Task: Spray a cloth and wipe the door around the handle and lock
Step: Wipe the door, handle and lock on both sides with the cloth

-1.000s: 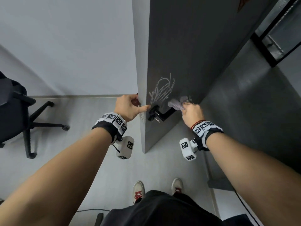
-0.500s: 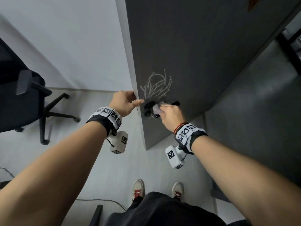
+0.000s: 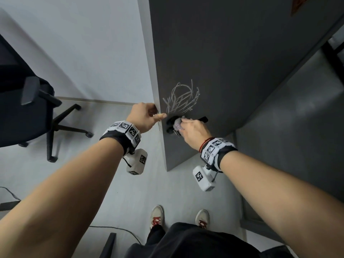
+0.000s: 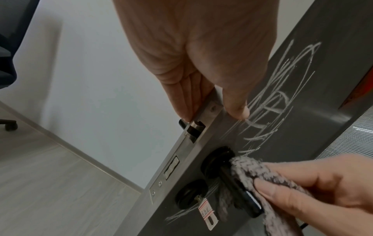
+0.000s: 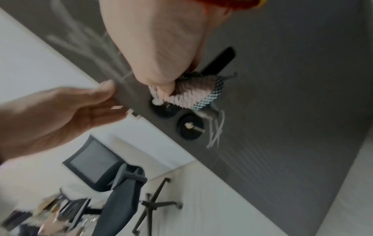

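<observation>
Head view first: we are looking down at the dark grey door point(image 3: 232, 58), standing ajar, with pale scribbles point(image 3: 181, 99) just above the handle point(image 3: 202, 119). We are bracing that door with our left hand point(image 3: 143, 118), fingers wrapped round its edge and thumb pressing on the face, presumably so the panel is not swinging away under the rubbing. Our right hand point(image 3: 191, 130) is gripping the bunched cloth point(image 3: 177, 123) and pressing it against the handle near its round base, so the wiping looks underway there while the scribbles are waiting untouched.

The left wrist view is giving us what the head view is hiding: the metal latch plate point(image 4: 181, 153) on the door's edge, the lock point(image 4: 190, 194) below the handle with a key point(image 4: 206, 209) and striped tag hanging from it, and more faint marks beside it. We are seeing the cloth draping over the handle's neck, pinched by fingertips point(image 4: 268, 188).

The right wrist view is blurring, yet showing the handle's far end poking out beyond the cloth, and an office chair point(image 5: 121, 199) behind.
</observation>
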